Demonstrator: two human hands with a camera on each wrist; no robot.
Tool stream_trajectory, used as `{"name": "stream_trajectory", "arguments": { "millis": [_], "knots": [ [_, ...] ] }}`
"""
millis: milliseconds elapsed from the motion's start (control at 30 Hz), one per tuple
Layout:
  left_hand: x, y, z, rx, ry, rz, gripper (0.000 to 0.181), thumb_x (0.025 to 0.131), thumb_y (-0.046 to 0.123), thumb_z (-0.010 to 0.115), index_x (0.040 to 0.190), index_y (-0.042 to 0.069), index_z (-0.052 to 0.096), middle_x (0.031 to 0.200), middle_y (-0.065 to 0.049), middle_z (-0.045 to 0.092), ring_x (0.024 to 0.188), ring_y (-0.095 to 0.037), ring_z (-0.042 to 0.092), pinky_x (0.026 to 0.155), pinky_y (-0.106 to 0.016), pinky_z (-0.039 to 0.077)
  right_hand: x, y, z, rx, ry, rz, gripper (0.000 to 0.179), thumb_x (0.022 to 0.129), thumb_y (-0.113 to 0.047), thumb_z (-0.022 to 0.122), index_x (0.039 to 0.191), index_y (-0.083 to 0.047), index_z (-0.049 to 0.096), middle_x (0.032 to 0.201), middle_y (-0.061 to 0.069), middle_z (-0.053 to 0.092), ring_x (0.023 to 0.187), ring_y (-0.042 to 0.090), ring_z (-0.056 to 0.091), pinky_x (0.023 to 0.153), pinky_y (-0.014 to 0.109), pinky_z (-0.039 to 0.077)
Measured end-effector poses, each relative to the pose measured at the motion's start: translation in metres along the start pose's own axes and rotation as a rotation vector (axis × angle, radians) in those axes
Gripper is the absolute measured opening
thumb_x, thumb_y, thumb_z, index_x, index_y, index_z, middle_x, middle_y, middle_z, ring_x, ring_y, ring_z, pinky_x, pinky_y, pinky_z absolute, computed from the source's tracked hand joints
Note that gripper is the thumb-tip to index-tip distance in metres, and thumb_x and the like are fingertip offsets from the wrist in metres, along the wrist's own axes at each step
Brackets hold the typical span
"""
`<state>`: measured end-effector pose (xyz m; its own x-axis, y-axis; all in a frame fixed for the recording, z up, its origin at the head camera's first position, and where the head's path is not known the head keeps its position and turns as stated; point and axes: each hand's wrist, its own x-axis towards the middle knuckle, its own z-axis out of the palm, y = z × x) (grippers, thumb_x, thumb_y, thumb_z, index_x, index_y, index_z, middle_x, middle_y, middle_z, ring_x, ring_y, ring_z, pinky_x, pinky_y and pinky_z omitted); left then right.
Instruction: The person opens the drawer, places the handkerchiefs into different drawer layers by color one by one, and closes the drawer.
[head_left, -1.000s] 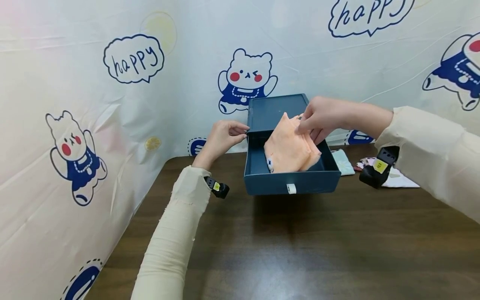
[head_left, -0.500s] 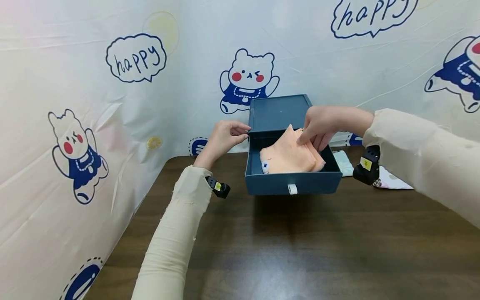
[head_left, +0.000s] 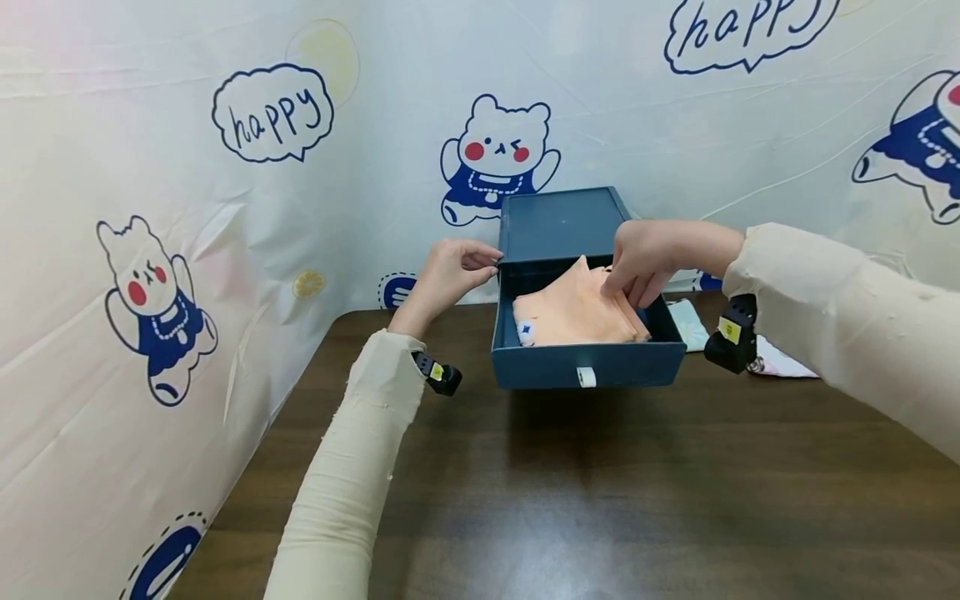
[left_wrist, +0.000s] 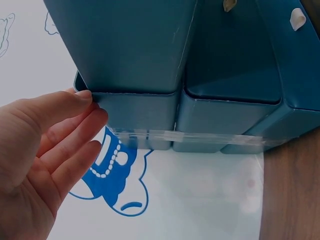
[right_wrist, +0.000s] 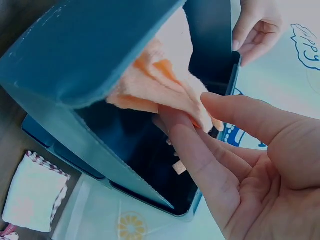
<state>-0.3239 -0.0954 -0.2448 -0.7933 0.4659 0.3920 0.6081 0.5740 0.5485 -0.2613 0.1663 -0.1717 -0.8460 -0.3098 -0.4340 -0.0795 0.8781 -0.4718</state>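
Right hand pinches folded peach soft fabric cloth, creased, pointed corner up, inside open dark-teal rectangular box. Left hand pinches box edge at rear left corner, thumb against fingers. Head view alone shows cloth's blue-and-white patch; left wrist alone, clear tape strip.

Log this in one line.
left hand: pinches blue unit's edge | right hand: pinches peach cloth in open drawer | pale cloths: outside
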Motion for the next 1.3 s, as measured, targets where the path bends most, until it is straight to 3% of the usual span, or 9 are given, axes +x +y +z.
{"name": "stream_trajectory", "arguments": {
  "millis": [333,800,967,1300],
  "knots": [
    [0.002,0.000,0.002,0.007,0.002,0.004,0.020,0.085,0.006,0.064,0.105,0.004,0.068,0.096,-0.008,0.067,0.082,-0.016,0.062,0.075,-0.026,0.052,-0.005,0.007,-0.002,0.020,0.001,-0.009,0.031,0.089,-0.019,0.060,0.104,0.009,0.064,0.085,0.015,0.069,0.074,0.018,0.068,0.061,0.028,0.054],
    [0.001,0.001,0.003,-0.001,0.001,0.002,0.020,0.085,0.005,0.063,0.105,0.004,0.067,0.096,-0.008,0.067,0.083,-0.016,0.062,0.076,-0.026,0.051,-0.020,0.016,-0.002,0.063,0.076,-0.077,0.031,0.091,-0.019,0.058,0.103,0.009,0.064,0.084,0.013,0.069,0.078,0.021,0.067,0.064,0.030,0.055],
    [0.000,0.002,0.003,-0.009,0.000,-0.004,0.020,0.086,0.005,0.063,0.105,0.004,0.067,0.096,-0.009,0.067,0.083,-0.017,0.062,0.076,-0.027,0.052,-0.028,0.015,-0.003,0.070,0.077,-0.100,0.035,0.092,-0.019,0.057,0.111,0.010,0.060,0.087,0.013,0.069,0.081,0.021,0.067,0.068,0.031,0.055],
    [-0.001,0.001,0.001,-0.011,0.010,0.005,0.020,0.085,0.004,0.063,0.105,0.003,0.067,0.096,-0.009,0.066,0.083,-0.018,0.062,0.076,-0.027,0.052,-0.050,0.012,0.000,0.136,0.174,-0.179,0.035,0.090,-0.018,0.059,0.111,0.010,0.060,0.085,0.011,0.068,0.077,0.022,0.067,0.068,0.031,0.055]
  ]
}}
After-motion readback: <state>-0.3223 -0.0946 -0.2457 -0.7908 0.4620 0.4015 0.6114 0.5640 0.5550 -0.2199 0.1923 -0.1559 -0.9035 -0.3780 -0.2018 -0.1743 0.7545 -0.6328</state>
